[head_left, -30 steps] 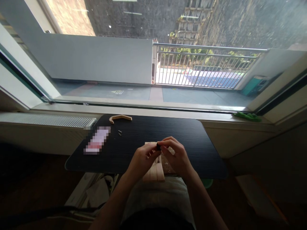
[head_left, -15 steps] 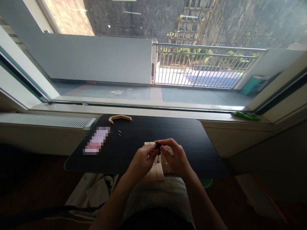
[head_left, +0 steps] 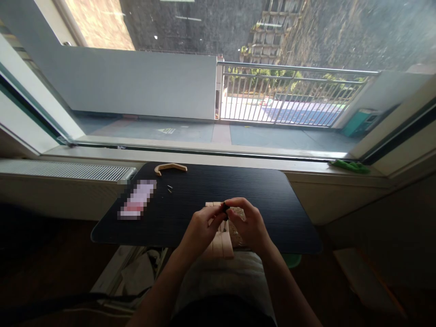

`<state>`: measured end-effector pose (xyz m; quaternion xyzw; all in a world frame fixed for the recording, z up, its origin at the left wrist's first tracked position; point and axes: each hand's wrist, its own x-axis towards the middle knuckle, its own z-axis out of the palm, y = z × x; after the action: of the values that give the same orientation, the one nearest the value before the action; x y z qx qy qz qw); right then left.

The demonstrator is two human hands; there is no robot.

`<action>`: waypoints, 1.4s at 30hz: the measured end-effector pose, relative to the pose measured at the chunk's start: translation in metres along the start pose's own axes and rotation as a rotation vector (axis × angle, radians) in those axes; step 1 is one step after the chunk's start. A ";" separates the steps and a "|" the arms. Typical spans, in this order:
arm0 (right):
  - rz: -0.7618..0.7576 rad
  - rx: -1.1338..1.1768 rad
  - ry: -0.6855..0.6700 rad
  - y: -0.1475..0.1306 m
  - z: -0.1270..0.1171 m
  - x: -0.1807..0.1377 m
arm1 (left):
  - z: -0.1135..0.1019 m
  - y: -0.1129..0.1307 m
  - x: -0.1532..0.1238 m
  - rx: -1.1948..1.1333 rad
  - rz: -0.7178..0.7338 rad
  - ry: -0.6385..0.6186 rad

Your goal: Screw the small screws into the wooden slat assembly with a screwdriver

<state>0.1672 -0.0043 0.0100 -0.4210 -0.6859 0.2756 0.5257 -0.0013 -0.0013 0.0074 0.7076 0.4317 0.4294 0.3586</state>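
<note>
My left hand [head_left: 201,225] and my right hand [head_left: 248,221] meet above the near edge of a black table [head_left: 190,209]. Both pinch a small dark object [head_left: 225,207] between thumb and fingertips; it is too small to name. Beneath the hands lies a slatted light wooden piece [head_left: 223,240], partly hidden by my fingers, reaching over the table's front edge. A crinkled clear bag [head_left: 237,227] lies under my right hand.
A curved wooden part [head_left: 169,168] rests at the table's far left edge. Two small screws [head_left: 169,188] and a blurred pink card [head_left: 138,204] lie left of centre. A radiator grille [head_left: 64,171] and window sill run behind; a green cloth [head_left: 350,165] sits on the sill.
Both hands have shifted slightly while still pinching the small dark object. Nothing else on the table has moved.
</note>
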 end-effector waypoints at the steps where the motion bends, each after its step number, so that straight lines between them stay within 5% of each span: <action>1: 0.003 -0.002 -0.001 0.000 0.000 0.000 | 0.000 0.000 0.000 -0.002 -0.004 0.000; 19: 0.020 0.013 0.026 -0.003 0.000 0.000 | 0.005 -0.005 -0.006 0.025 -0.070 0.085; 34: -0.012 -0.034 -0.029 -0.004 0.001 0.003 | 0.004 -0.007 -0.003 0.041 0.052 0.143; 42: -0.051 -0.035 -0.074 -0.005 0.000 0.006 | 0.002 -0.008 -0.002 -0.020 -0.032 0.046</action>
<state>0.1654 -0.0017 0.0167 -0.4020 -0.7200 0.2657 0.4994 -0.0021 -0.0008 -0.0013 0.6868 0.4471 0.4439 0.3623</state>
